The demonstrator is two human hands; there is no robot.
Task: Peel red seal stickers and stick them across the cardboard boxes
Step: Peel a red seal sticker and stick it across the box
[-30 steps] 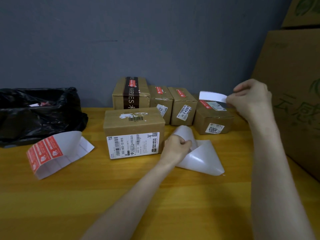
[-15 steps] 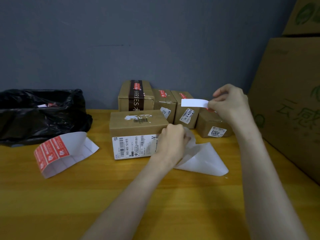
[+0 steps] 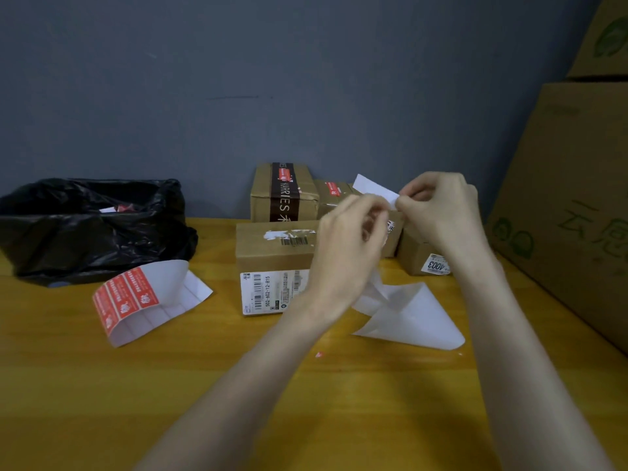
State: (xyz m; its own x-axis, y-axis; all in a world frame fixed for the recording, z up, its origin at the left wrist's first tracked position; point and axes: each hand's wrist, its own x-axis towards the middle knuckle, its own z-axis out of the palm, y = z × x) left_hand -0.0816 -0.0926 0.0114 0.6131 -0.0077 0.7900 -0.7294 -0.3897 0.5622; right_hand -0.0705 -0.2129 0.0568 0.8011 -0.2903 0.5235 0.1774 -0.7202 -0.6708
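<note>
Seal sticker in air above-right of front box, white back showing, long axis left-right. Right hand fingers pinch its right end; left hand fingers curled there too, grip blurred, cannot tell.

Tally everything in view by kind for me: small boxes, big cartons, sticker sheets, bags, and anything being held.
Small cardboard boxes: 5, one mostly hidden
Big cartons: 2
Sticker sheets: 2
White strip, held: 1
Black bag: 1
Total: 11
</note>
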